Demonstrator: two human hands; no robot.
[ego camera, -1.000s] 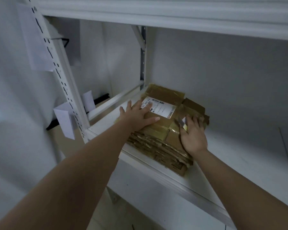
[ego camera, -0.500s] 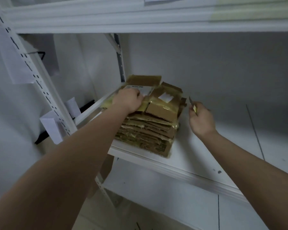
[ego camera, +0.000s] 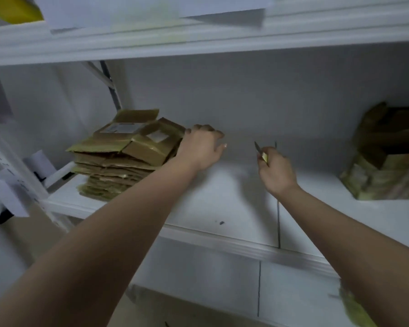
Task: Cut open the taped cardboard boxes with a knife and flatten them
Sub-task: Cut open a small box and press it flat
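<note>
A stack of flattened, taped cardboard boxes (ego camera: 125,159) lies at the left end of a white shelf (ego camera: 213,199). My left hand (ego camera: 200,148) hovers at the stack's right edge with loosely curled fingers and holds nothing; whether it touches the cardboard I cannot tell. To the right of it, my right hand (ego camera: 278,172) grips a small knife (ego camera: 260,151) with a yellow handle, blade pointing up and away over the bare shelf. Unflattened taped boxes (ego camera: 387,159) stand at the shelf's right end.
An upper shelf beam (ego camera: 198,41) runs overhead with white paper sheets (ego camera: 151,8) hanging on it. A perforated white upright (ego camera: 14,166) with paper tags (ego camera: 5,197) stands at the left. A lower shelf (ego camera: 222,279) lies beneath.
My left hand has come off the top of the stack and shifted to its right edge. My right hand with the knife moved further right. The view swung right, revealing the boxes at the right.
</note>
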